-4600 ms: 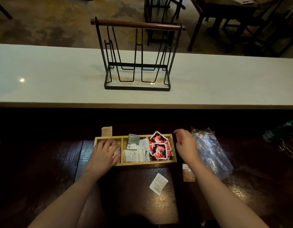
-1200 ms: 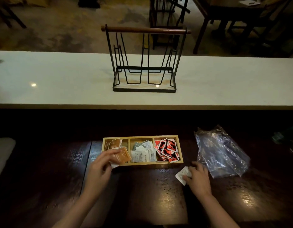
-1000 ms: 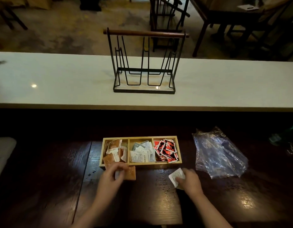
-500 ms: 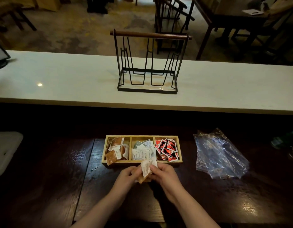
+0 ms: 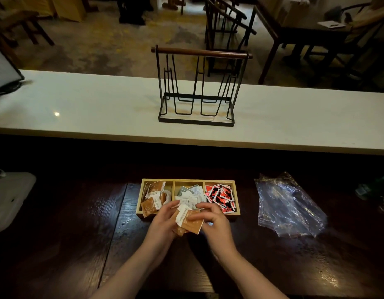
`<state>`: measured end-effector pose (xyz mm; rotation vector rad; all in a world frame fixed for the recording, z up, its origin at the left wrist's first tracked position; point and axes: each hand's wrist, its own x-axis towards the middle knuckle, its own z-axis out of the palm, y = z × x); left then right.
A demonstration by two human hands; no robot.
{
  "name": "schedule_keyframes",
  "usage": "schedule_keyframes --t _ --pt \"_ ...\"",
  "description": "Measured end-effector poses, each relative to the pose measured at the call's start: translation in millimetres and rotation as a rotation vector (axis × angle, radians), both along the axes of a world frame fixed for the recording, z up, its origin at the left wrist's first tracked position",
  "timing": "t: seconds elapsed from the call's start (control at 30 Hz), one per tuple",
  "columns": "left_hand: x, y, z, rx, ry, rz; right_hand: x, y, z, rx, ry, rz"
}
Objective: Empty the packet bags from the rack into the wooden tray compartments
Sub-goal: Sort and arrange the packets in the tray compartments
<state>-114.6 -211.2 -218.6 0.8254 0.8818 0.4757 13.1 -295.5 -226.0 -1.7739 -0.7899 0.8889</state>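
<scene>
Both hands have drawn closer to the wooden tray [image 5: 188,214] than they were half a second ago, and the brown packet between them now shows broadside where the white one stood out before. Just in front of the tray's near wall, the left hand [image 5: 163,223] curls its fingers around the left end of a small bundle of packets [image 5: 188,221], a brown packet with a white one lying across its top. The right hand [image 5: 214,221] pinches the same bundle from the right side, thumb on top and fingers curled beneath. The bundle hangs just above the dark wooden table [image 5: 79,244], overlapping the tray's front edge in this view.

Inside the tray, the left compartment holds brown and white packets [image 5: 153,196], one brown packet leaning over the front wall. The middle compartment holds white and grey packets [image 5: 190,194], partly hidden by the fingertips. The right compartment is piled with red, black and white packets [image 5: 221,196].

Right of the tray, well apart from it, a crumpled clear plastic bag [image 5: 288,206] lies flat on the table. Far left of the tray sits a pale rounded object [image 5: 10,199], cut off by the frame edge.

Beyond the tray, across a dark gap, runs a white counter [image 5: 89,108]. On it, directly behind the tray, stands the black wire rack [image 5: 196,91] with a wooden handle bar across its top; its wire slots hold no bags. Behind the counter are dark chairs and a table [image 5: 294,29].
</scene>
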Motion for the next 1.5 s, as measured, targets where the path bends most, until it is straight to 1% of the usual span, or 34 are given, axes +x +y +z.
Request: schedule_keyframes --t 0.03,0.07,0.1,0.13,0.2,0.23,0.27,0.3,0.4,0.43,0.5,0.53,0.6,0.63,0.7,0.73,0.8,0.87,0.93,1.0,1.07,1.13,1.23,1.27,1.33,1.43,1.5 --pt "0 1 2 -0.081 -0.067 0.047 -1 1 -2 -0.011 -0.036 0.014" --pt "-1 1 2 -0.120 -0.099 0.072 -3 3 -3 -0.023 -0.058 0.031" --pt "-2 0 0 -0.111 -0.079 0.070 -5 5 -2 -0.031 -0.049 0.044" --pt "-3 -2 -2 -0.046 0.000 0.048 -7 7 -2 -0.031 0.008 0.051" --pt "-5 -2 -12 0.136 0.193 0.011 -11 12 -2 -0.002 0.219 0.046" --pt "-6 -1 -17 0.209 0.261 0.007 -13 15 -1 0.013 0.327 0.049" --pt "-7 1 -21 0.279 0.315 0.006 -16 20 0 0.012 0.397 0.056" --pt "-7 5 -25 0.353 0.364 0.005 -18 25 0 -0.008 0.404 0.062" --pt "-6 21 -32 0.583 0.479 -0.024 -21 47 -2 -0.125 0.246 0.118" --pt "-6 27 -32 0.655 0.502 -0.023 -20 56 -1 -0.156 0.223 0.127" --pt "-10 42 -35 0.823 0.553 -0.017 -13 76 0 -0.192 0.163 0.113" --pt "-13 50 -39 0.936 0.621 -0.036 -7 85 0 -0.211 0.090 0.084" --pt "-24 67 -56 1.154 0.815 -0.167 5 103 0 -0.244 -0.113 0.037" --pt "-30 73 -67 1.230 0.904 -0.260 8 110 -1 -0.250 -0.206 0.043" --pt "-38 80 -85 1.294 1.018 -0.439 7 121 -5 -0.268 -0.310 0.095" --pt "-39 82 -90 1.304 1.031 -0.511 2 126 -8 -0.290 -0.343 0.125" --pt "-36 90 -96 1.349 0.996 -0.567 -9 134 -18 -0.348 -0.436 0.174" --pt "-31 99 -94 1.321 0.921 -0.540 -19 139 -26 -0.384 -0.520 0.223" --pt "-27 112 -97 1.303 0.874 -0.514 -27 145 -32 -0.389 -0.539 0.272" --pt "-25 121 -100 1.346 0.859 -0.568 -30 150 -35 -0.368 -0.501 0.286" --pt "-25 127 -97 1.392 0.858 -0.603 -28 154 -39 -0.329 -0.402 0.226" --pt "-27 129 -96 1.432 0.869 -0.589 -25 154 -43 -0.302 -0.294 0.159" --pt "-28 126 -103 1.492 0.860 -0.576 -27 153 -48 -0.300 -0.264 0.086" --pt "-28 125 -104 1.495 0.854 -0.580 -29 154 -49 -0.302 -0.286 0.055" --pt "-27 125 -106 1.500 0.849 -0.596 -33 154 -48 -0.298 -0.389 0.028" --pt "-25 132 -106 1.539 0.810 -0.616 -38 153 -50 -0.304 -0.600 0.109" --pt "-23 136 -103 1.538 0.777 -0.612 -40 150 -54 -0.326 -0.670 0.151"
